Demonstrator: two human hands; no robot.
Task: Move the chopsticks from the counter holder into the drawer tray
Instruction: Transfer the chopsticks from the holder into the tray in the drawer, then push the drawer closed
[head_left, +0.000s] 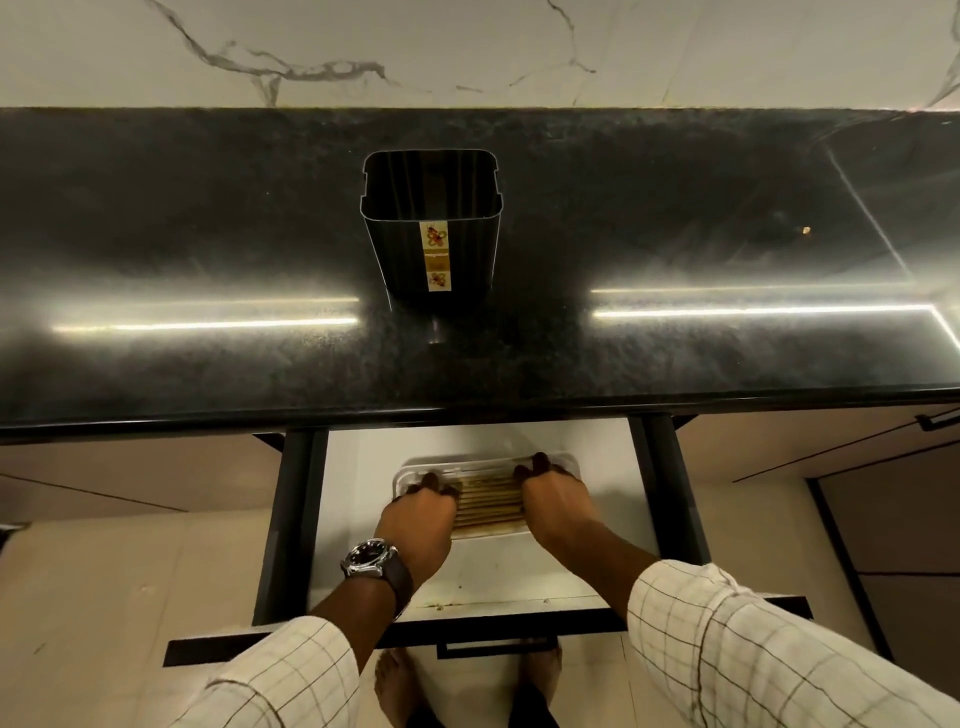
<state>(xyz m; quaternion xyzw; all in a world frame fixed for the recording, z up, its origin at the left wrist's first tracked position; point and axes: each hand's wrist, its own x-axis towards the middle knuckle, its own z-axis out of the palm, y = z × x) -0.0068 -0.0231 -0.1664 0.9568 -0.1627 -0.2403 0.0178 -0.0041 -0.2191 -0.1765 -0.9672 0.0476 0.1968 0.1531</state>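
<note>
A black rectangular holder (434, 228) with a flowered label stands upright on the dark counter (675, 338); its inside looks dark and I see no chopsticks in it. Below, the drawer (358, 493) is pulled out. A white tray (488, 462) lies in it with several wooden chopsticks (488, 501) side by side, running left to right. My left hand (421, 514) rests on the chopsticks' left ends, fingers curled down. My right hand (553, 506) presses on their right ends and the tray's far right rim. Whether either hand grips anything is unclear.
The counter's front edge (467, 410) overhangs the back of the drawer. The drawer's black sides (283, 519) and front handle (496, 647) frame it. Cabinet fronts (130, 478) flank it. My bare feet (395, 686) stand on the floor under the drawer front.
</note>
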